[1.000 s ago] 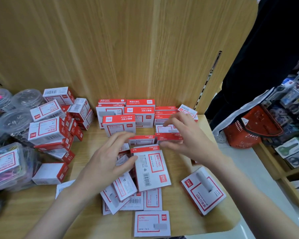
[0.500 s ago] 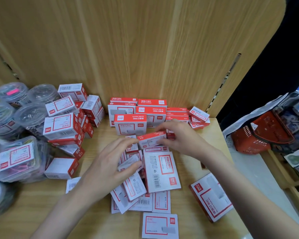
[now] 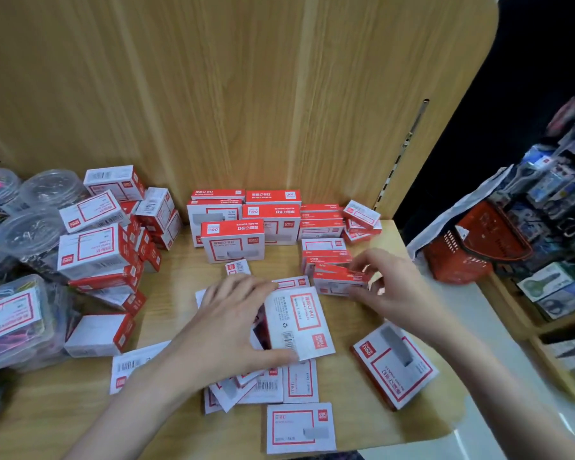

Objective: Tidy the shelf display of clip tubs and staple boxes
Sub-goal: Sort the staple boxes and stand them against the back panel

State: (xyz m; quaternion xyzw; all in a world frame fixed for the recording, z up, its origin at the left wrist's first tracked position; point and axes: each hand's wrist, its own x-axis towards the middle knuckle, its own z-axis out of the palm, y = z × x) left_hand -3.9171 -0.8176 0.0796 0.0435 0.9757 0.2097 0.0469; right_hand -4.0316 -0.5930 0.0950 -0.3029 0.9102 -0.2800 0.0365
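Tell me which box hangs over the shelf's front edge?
The flat white box nearest the camera, below the loose pile. Its near side sticks out past the shelf edge; the other boxes lie fully on the wood.

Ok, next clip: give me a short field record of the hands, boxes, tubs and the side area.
left hand: spread on loose flat boxes, thumb at the big box
right hand: fingers pinch a small red box beside a short stack
rear boxes: stacked against the back panel
clip tubs: far left
basket: red, right of the shelf
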